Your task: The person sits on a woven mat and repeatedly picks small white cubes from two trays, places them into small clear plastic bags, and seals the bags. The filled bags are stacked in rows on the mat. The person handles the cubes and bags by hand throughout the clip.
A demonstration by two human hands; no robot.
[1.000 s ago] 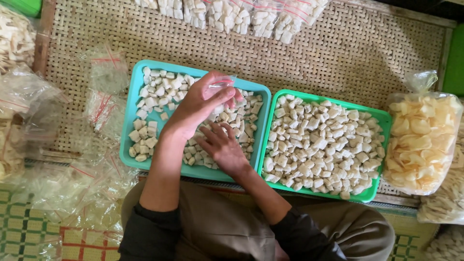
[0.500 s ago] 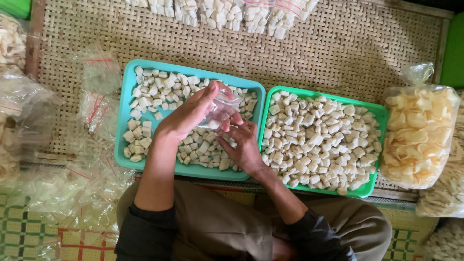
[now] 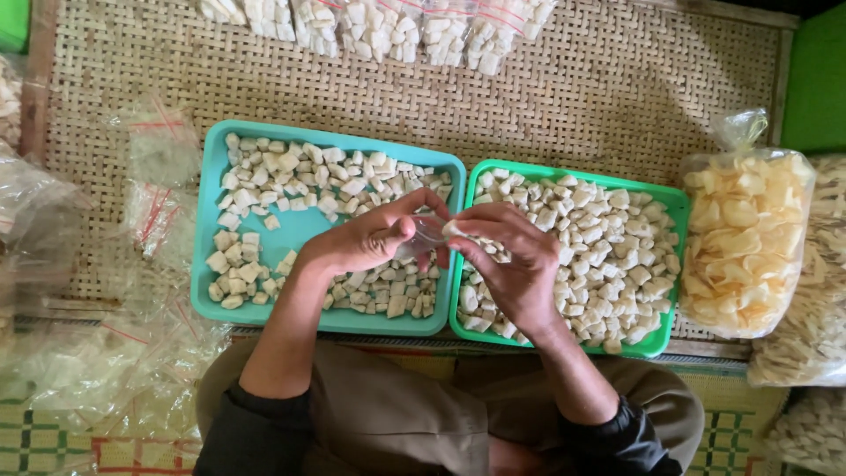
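Two shallow trays lie side by side on a woven mat, a teal tray (image 3: 207, 229) on the left and a green tray (image 3: 674, 264) on the right, both filled with small pale cracker pieces (image 3: 608, 256). My left hand (image 3: 366, 242) pinches a small clear plastic bag (image 3: 423, 236) over the seam between the trays. My right hand (image 3: 511, 264) meets it from the right, fingertips at the bag's mouth with a pale piece between them.
A bulging clear bag of yellowish chips (image 3: 745, 234) stands right of the green tray. Empty clear bags (image 3: 150, 176) are heaped at the left. Filled small packets (image 3: 379, 26) line the mat's far edge. My lap is just below the trays.
Both hands shifted right, from above the teal tray to the seam between the trays. My right hand came up from under the left and now meets the bag at its mouth.
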